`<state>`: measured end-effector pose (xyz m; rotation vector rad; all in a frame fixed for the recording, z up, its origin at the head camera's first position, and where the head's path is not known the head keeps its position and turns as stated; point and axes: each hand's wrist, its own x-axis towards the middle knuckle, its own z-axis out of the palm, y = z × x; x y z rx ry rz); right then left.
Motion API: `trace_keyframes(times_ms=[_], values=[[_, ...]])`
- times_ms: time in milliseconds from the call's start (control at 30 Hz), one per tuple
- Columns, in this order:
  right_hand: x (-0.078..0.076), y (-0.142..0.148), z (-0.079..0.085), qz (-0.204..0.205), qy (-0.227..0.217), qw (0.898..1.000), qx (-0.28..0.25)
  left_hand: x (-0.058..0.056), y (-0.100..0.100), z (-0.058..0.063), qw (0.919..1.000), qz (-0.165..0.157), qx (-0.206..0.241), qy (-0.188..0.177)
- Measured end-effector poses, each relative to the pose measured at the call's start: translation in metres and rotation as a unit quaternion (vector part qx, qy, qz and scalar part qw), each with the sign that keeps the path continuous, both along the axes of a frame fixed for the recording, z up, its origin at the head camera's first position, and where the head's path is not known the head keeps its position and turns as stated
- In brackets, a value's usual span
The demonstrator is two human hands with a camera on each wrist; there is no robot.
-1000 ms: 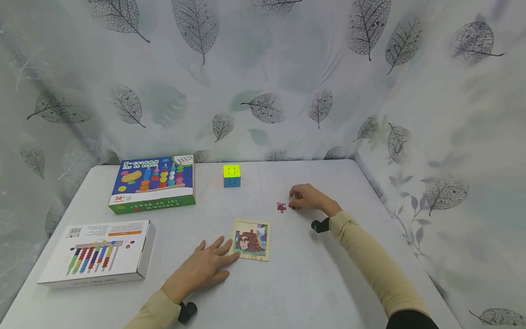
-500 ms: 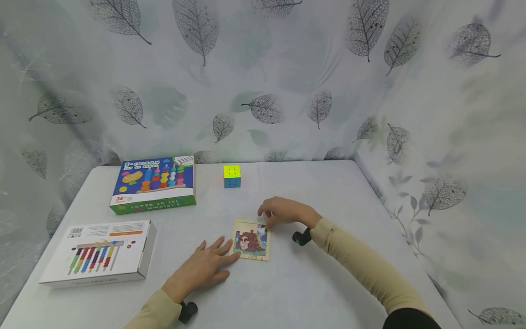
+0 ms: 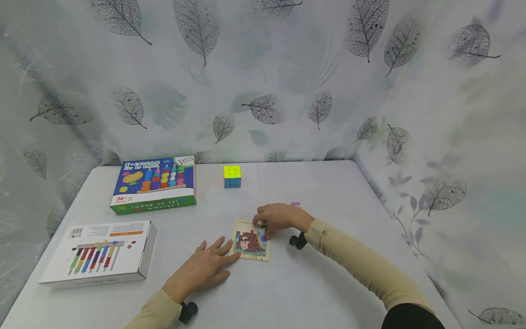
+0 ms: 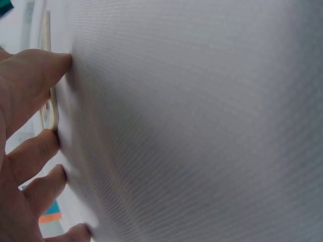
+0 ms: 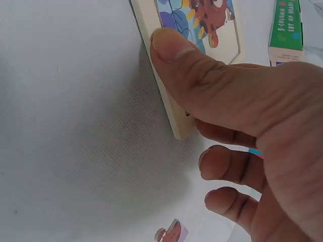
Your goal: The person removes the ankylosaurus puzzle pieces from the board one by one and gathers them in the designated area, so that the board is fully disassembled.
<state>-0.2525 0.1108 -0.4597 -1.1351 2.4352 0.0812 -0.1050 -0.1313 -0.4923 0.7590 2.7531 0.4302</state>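
A small jigsaw puzzle in a pale wooden frame (image 3: 248, 259) lies flat on the table, partly filled with a red-brown picture. My left hand (image 3: 201, 265) has its fingers spread on the cloth, with fingertips at the frame's left edge. Over the puzzle's upper right corner, my right hand (image 3: 283, 216) pinches what seems to be a puzzle piece, mostly hidden under the thumb (image 5: 174, 48). Bare board shows beside the printed pieces (image 5: 209, 17) in the right wrist view. One loose puzzle piece (image 5: 171, 232) lies on the table beyond the fingers.
A blue bead-set box (image 3: 154, 183) stands at the back left, with a white box (image 3: 98, 253) in front of it. A yellow and blue puzzle cube (image 3: 232, 177) sits at the back middle. Leaf-printed curtain (image 3: 263, 68) surrounds the white table (image 3: 328, 283).
My right hand has moved left and toward me, from the loose pieces to the puzzle's upper right corner. My left hand stays in place.
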Motion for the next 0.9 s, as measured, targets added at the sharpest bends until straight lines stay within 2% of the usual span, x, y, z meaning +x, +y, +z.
trace_keyframes(times_ms=[500, 900], values=[[-0.0026, -0.0041, 0.0006, 0.049, 0.031, 0.998, 0.017, 0.0005, -0.0006, -0.0014, 1.0000, -0.005, -0.003, 0.001], [-0.0021, -0.0044, -0.0003, 0.068, 0.045, 0.997, 0.003, 0.0008, -0.0005, -0.0003, 0.9999, -0.008, -0.005, 0.011]])
